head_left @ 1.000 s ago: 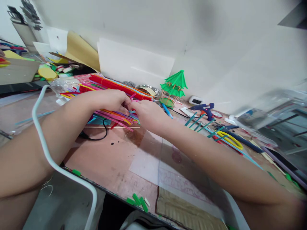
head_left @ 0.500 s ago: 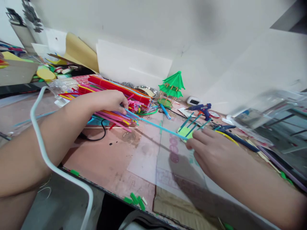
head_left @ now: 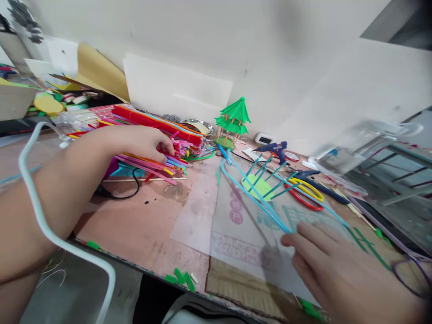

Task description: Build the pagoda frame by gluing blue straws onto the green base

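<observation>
My right hand (head_left: 329,265), fingers pinched together, holds long light blue pipe cleaners (head_left: 282,225). Their far ends reach back toward a blue marker-like stick (head_left: 223,153), and one strand bends over. My left hand (head_left: 150,143) lies on a heap of coloured pipe cleaners (head_left: 168,167), its fingers curled round some of them; the fingertips are partly hidden. Between the hands and the wall is a light green disc (head_left: 255,185) with several teal sticks standing up from it, close to the blue strands. A green-roofed pagoda model (head_left: 236,119) stands behind.
A blue glue gun (head_left: 275,149) rests near the wall, beside pliers with red and yellow handles (head_left: 308,194). A white curved tube (head_left: 67,247) crosses in front of my left arm. Green scraps (head_left: 184,276) lie at the front edge. A printed sheet (head_left: 236,243) covers cardboard.
My right hand has moved toward me and right, drawing the light blue pipe cleaners away from the heap and from my left hand. My left hand stays at the heap. The view has shifted slightly.
</observation>
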Tool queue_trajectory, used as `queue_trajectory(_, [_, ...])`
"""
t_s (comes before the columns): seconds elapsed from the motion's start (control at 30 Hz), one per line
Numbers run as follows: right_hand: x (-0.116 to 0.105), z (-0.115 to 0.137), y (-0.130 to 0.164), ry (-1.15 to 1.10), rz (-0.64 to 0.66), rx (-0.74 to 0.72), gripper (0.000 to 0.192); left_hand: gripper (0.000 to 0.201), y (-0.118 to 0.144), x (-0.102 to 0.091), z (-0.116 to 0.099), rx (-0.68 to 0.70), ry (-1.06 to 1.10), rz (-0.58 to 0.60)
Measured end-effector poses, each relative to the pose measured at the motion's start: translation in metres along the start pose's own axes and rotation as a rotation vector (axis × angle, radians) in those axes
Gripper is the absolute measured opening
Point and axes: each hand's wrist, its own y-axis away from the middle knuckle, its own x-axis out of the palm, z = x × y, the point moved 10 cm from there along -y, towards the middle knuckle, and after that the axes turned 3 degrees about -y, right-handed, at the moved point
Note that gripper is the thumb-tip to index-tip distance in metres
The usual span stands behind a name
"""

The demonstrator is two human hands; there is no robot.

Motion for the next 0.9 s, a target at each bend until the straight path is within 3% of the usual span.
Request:
queue_trajectory(0.13, [0.008,0.049,-0.047,-0.175,0.026,-0.171,0.021,0.031,-0.004,-0.001,-0.006,0.029,0.027,-0.043])
queue_trajectory(0.23, [0.027,0.065,-0.083,-0.265,0.175,-0.189,0.012,0.026,-0.014,0.003,-0.004,0.031,0.033,-0.067])
queue_trajectory(0.3, [0.032,0.072,-0.109,-0.309,0.228,-0.199,0.018,0.028,-0.019,0.005,-0.004,0.065,0.05,-0.077])
queue_trajectory(0.53, [0.03,0.074,-0.205,-0.198,0.004,-0.185,0.022,0.027,-0.022,0.008,-0.002,0.138,0.045,-0.1])
queue_trajectory(0.7, [0.04,0.082,-0.227,-0.125,-0.01,-0.206,0.026,0.027,-0.021,0.009,-0.003,0.137,0.039,-0.071])
queue_trajectory(0.9, [0.039,0.084,-0.222,-0.062,0.053,-0.222,0.025,0.026,-0.02,0.008,-0.004,0.128,0.051,-0.066])
